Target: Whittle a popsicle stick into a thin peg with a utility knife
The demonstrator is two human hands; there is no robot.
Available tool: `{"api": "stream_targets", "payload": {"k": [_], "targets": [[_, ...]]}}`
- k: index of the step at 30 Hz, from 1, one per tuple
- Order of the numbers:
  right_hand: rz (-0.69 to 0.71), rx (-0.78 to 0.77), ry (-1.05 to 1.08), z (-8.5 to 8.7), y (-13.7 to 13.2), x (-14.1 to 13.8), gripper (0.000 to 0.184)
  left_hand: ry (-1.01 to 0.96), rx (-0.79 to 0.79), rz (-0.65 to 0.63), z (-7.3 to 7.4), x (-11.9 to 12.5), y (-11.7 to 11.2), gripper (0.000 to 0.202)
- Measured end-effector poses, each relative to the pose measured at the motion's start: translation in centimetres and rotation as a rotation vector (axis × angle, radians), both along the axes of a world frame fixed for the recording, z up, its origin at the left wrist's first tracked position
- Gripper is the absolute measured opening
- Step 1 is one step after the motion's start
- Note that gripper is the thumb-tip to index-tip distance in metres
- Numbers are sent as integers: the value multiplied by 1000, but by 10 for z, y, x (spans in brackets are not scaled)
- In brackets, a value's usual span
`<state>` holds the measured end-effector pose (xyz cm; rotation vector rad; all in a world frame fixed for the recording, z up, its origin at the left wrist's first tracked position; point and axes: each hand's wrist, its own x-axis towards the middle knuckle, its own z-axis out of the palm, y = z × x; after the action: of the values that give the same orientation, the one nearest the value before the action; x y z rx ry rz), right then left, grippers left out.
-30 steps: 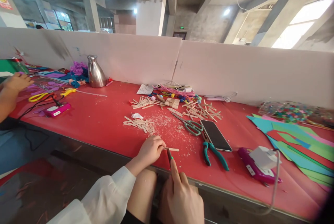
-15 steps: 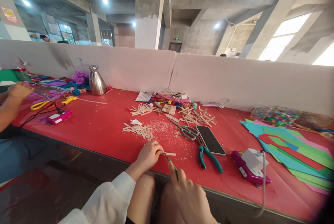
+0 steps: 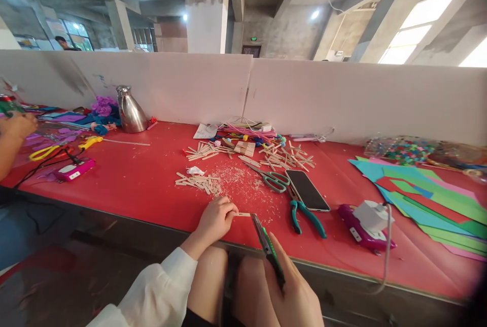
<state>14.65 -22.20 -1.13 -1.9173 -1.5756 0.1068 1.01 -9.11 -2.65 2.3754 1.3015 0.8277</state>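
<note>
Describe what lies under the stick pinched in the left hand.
Red table, littered with wood shavings. The left hand covers the stick's left end and whatever lies beneath it.

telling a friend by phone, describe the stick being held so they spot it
Find the near edge of the long red table, in front of the pale sawdust patch. The short flat wooden stick is pinched by the left hand, a green utility knife at its free end; other sticks lie loose farther back.

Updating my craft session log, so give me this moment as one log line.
left hand: pinches wooden stick on red table | right hand: grips utility knife, blade tip by stick's end | nearby: scissors, pliers, phone
</note>
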Motion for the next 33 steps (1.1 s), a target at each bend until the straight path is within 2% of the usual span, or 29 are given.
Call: {"api": "stream_targets", "payload": {"k": [4, 11, 17, 22, 25, 28, 33], "targets": [[-19, -17, -83, 3, 3, -3, 38, 4, 13, 3, -1, 0, 0, 21], [-10, -61, -108, -11, 8, 2, 40, -18, 10, -15, -2, 0, 0, 21], [-27, -102, -121, -17, 12, 4, 39, -15, 18, -18, -3, 0, 0, 21], [-13, -114, -6, -17, 13, 4, 40, -16, 16, -23, -4, 0, 1, 21], [55, -142, 135, -12, 15, 4, 42, -18, -1, -40, -4, 0, 2, 21], [121, -104, 250, -4, 17, 2, 40, -19, -11, -40, -4, 0, 3, 21], [118, -62, 352, 4, 18, -1, 39, -8, -3, -24, -3, 0, 1, 21]]}}
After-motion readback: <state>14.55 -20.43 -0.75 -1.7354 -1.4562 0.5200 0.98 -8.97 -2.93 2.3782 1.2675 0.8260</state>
